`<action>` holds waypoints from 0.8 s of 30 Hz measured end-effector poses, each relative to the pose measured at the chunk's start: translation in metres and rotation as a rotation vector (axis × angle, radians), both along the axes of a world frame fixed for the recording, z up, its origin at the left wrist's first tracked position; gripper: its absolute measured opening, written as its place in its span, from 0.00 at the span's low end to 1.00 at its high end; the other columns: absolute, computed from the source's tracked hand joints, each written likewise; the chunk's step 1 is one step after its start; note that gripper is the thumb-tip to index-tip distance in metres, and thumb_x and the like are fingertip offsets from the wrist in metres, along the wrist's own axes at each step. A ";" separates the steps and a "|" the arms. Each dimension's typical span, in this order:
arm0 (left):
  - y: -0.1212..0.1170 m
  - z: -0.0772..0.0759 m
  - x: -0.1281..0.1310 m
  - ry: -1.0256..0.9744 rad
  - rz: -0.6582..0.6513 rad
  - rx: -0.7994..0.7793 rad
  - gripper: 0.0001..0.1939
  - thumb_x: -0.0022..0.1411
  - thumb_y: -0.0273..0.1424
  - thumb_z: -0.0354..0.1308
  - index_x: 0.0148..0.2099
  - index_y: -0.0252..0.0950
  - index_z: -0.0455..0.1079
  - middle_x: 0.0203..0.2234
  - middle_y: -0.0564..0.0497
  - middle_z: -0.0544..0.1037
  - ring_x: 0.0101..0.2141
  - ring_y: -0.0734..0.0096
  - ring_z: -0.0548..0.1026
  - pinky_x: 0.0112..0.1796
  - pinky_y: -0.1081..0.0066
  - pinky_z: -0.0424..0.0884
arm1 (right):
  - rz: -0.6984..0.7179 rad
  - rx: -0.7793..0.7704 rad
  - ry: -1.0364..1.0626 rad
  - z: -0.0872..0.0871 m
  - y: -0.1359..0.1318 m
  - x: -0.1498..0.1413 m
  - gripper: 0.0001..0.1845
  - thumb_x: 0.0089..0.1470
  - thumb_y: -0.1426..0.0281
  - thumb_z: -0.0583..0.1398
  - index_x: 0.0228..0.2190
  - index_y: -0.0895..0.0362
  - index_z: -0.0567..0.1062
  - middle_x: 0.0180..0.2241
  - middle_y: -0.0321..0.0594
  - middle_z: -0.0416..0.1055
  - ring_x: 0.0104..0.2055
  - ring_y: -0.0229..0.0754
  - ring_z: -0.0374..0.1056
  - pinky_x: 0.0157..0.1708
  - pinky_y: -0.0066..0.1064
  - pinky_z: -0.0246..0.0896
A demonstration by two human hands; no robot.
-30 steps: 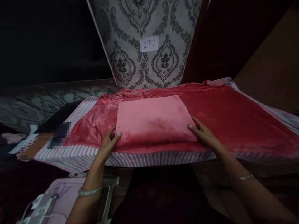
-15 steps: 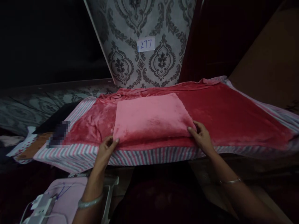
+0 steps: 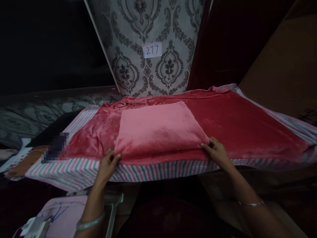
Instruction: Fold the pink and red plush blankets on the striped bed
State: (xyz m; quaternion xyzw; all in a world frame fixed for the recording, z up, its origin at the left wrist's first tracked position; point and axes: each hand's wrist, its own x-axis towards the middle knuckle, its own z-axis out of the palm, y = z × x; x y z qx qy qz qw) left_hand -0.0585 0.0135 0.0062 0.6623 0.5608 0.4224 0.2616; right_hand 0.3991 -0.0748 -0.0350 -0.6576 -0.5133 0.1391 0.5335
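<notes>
Both hands on a pink plush rectangular cushion (image 3: 156,122). Left grip (image 3: 107,164) is narrow, thumb and fingers pinching the near left corner. Right grip (image 3: 218,152) likewise narrow, pinching the near right corner, thumb on top. Can't tell if the near edge is lifted or just resting.

Cushion sits left of centre on a crumpled red plush blanket (image 3: 237,122), long side facing the wearer. Blanket is wrinkled left of the cushion, mostly smooth to the right. Under it, a pink, grey and white striped cloth (image 3: 158,172) shows at the near edge and both ends (the support beneath is covered, type unclear).

Pale green bangle (image 3: 90,223) on left wrist, thin silver-coloured bangle (image 3: 252,204) on right. Below the left end: pale pink flat seat-like panel (image 3: 69,215) with a white power strip (image 3: 37,228) on it. Behind: grey damask-patterned wallpaper (image 3: 170,67), white paper label (image 3: 152,50) reading 277.
</notes>
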 end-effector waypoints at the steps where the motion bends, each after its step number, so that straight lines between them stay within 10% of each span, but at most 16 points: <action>1: -0.001 0.001 0.000 -0.016 -0.004 -0.014 0.24 0.48 0.54 0.60 0.31 0.37 0.76 0.39 0.46 0.78 0.45 0.58 0.72 0.49 0.63 0.69 | -0.014 0.011 0.030 0.001 -0.001 -0.003 0.21 0.45 0.48 0.63 0.29 0.54 0.75 0.29 0.38 0.71 0.33 0.44 0.65 0.37 0.35 0.63; 6: -0.007 0.005 0.010 -0.140 0.067 0.012 0.27 0.54 0.56 0.58 0.33 0.36 0.76 0.37 0.48 0.76 0.43 0.61 0.72 0.47 0.67 0.67 | -0.090 0.055 0.180 0.008 0.001 -0.020 0.26 0.46 0.48 0.63 0.37 0.55 0.74 0.33 0.39 0.75 0.34 0.45 0.68 0.36 0.34 0.64; 12: -0.003 -0.001 0.021 -0.185 0.165 -0.043 0.28 0.48 0.59 0.59 0.23 0.36 0.66 0.18 0.57 0.65 0.25 0.72 0.64 0.29 0.72 0.62 | -0.170 -0.033 -0.021 0.000 0.013 -0.014 0.26 0.46 0.44 0.58 0.23 0.55 0.74 0.18 0.34 0.66 0.23 0.41 0.61 0.25 0.32 0.53; 24: 0.024 0.006 0.002 -0.272 0.198 -0.199 0.30 0.42 0.59 0.62 0.32 0.37 0.78 0.28 0.47 0.81 0.39 0.52 0.78 0.51 0.53 0.72 | -0.263 0.189 -0.044 0.018 0.014 -0.027 0.17 0.51 0.53 0.60 0.32 0.54 0.75 0.31 0.43 0.74 0.34 0.47 0.68 0.35 0.37 0.64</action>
